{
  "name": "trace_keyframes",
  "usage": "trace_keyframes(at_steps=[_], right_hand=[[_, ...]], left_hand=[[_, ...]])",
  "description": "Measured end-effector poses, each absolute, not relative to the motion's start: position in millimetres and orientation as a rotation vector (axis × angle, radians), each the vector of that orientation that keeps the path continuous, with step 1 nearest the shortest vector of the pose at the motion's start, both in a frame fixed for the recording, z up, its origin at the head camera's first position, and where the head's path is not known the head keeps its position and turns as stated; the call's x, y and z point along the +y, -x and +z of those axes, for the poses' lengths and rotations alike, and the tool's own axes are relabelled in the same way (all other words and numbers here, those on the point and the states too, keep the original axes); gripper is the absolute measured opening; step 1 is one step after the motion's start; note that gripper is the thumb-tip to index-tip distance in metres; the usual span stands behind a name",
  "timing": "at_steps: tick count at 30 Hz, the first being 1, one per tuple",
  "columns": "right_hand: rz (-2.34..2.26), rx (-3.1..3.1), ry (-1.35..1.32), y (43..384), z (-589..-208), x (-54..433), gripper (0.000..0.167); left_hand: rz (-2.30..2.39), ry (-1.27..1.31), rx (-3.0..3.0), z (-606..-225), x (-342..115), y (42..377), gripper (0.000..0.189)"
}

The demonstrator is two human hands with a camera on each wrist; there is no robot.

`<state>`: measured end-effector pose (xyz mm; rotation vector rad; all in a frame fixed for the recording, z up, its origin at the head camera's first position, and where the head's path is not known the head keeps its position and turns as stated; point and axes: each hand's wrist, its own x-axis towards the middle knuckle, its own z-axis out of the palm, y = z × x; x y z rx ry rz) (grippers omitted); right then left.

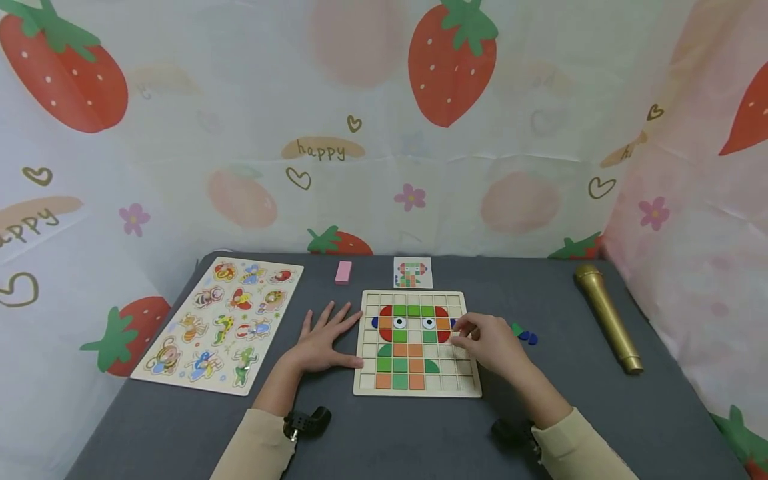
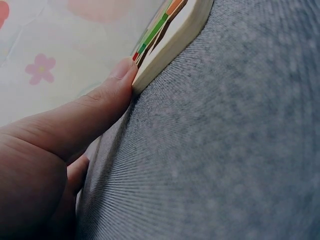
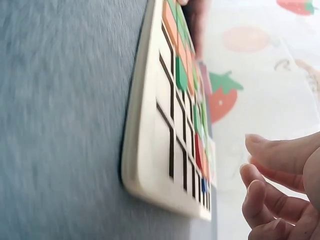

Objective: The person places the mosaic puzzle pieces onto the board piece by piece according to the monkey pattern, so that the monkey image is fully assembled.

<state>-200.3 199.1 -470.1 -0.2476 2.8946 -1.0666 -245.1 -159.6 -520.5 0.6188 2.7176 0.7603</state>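
A square wooden grid board (image 1: 459,383) lies on the table, with coloured tiles (image 1: 400,365) in green, orange, red and blue set in its cells. Two round eye tiles (image 1: 429,323) are among them. My left hand (image 1: 321,347) rests on the cloth with spread fingers, its thumb (image 2: 117,75) touching the board's left edge. Over the board's right side hovers my right hand (image 1: 489,340), near a blue piece (image 1: 453,323) partly hidden by the fingers. In the right wrist view its thumb (image 3: 270,150) and fingers are bent loosely, with nothing visible between them.
Loose blue pieces (image 1: 528,338) and a green piece (image 1: 517,329) lie right of the board. Behind it are a pattern card (image 1: 413,282) and a pink block (image 1: 343,272). A sticker-like picture board (image 1: 198,340) lies left, a gold microphone-shaped cylinder (image 1: 609,320) right.
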Motion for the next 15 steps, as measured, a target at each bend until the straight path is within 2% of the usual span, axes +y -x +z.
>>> trace_keyframes(at_steps=[15], right_hand=[[-1.036,3.014,0.134,212.1,-475.9,262.3,0.033]], left_hand=[[0.767,-0.62,2.725,-521.3,-160.0,245.1,0.107]])
